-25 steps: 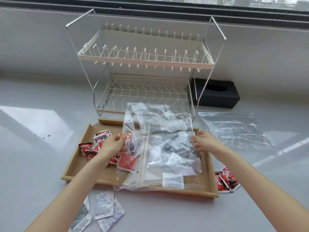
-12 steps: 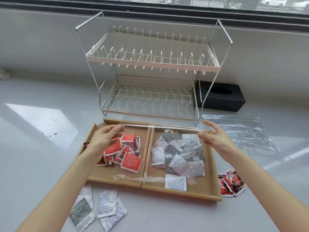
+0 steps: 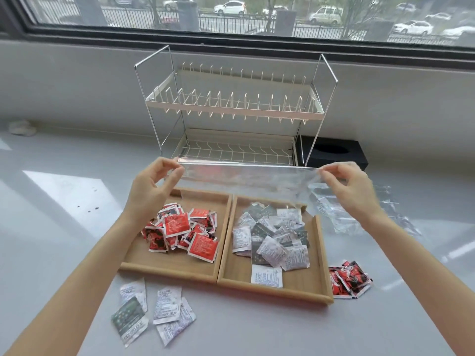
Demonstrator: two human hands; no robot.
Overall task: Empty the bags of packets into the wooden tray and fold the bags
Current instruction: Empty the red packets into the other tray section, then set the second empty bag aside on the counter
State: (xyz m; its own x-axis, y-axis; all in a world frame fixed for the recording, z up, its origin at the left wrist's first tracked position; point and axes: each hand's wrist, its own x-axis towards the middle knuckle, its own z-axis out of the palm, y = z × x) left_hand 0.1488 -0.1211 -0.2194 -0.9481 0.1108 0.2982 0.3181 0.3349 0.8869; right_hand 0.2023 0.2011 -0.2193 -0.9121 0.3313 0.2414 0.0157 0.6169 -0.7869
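I hold an empty clear plastic bag [image 3: 246, 176] stretched flat above the back of the wooden tray [image 3: 272, 291]. My left hand [image 3: 151, 188] pinches its left top corner and my right hand [image 3: 352, 186] pinches its right top corner. The bag hangs down over the tray. Red packets [image 3: 180, 232] fill the tray's left compartment and white and grey packets [image 3: 272, 240] lie in the right one.
A second clear bag [image 3: 359, 214] lies flat right of the tray. Loose white packets [image 3: 154, 312] sit in front of the tray, red ones [image 3: 349, 281] at its right. A wire dish rack [image 3: 231, 111] and a black box [image 3: 331, 152] stand behind.
The bag has been lifted off the tray, the packets left lying in the right compartment. Both hands rose and spread apart, pulling the empty bag taut by its top corners.
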